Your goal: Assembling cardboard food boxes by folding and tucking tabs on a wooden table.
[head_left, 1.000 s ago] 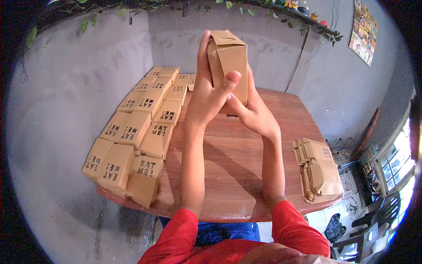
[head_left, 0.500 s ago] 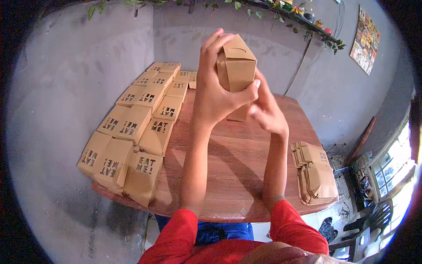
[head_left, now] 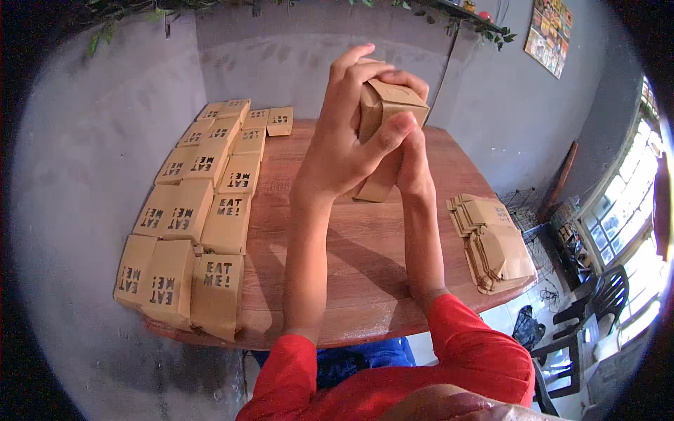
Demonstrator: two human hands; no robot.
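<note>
Above the middle of the table I hold up a folded brown cardboard box [head_left: 380, 184] with a lid flap on top. My left hand [head_left: 344, 140] wraps round its left side, the fingers over the top and the thumb across the front. My right hand [head_left: 415, 158] grips the right side, its thumb up next to the left thumb and its fingers partly hidden behind the box. Along the table's left side stand several rows of like boxes [head_left: 228, 214] with dark print on top.
On the wooden table's [head_left: 351, 295] right edge lies a stack of flat, unfolded brown cartons [head_left: 495, 249]. Grey walls [head_left: 295, 77] close in the far and left sides. Beyond the right edge are a black plastic chair [head_left: 597, 298] and a wire rack [head_left: 519, 203].
My right hand has moved up onto the box, its thumb now beside the left one. The box has tilted and shifted slightly right. The view has turned a little to the right.
</note>
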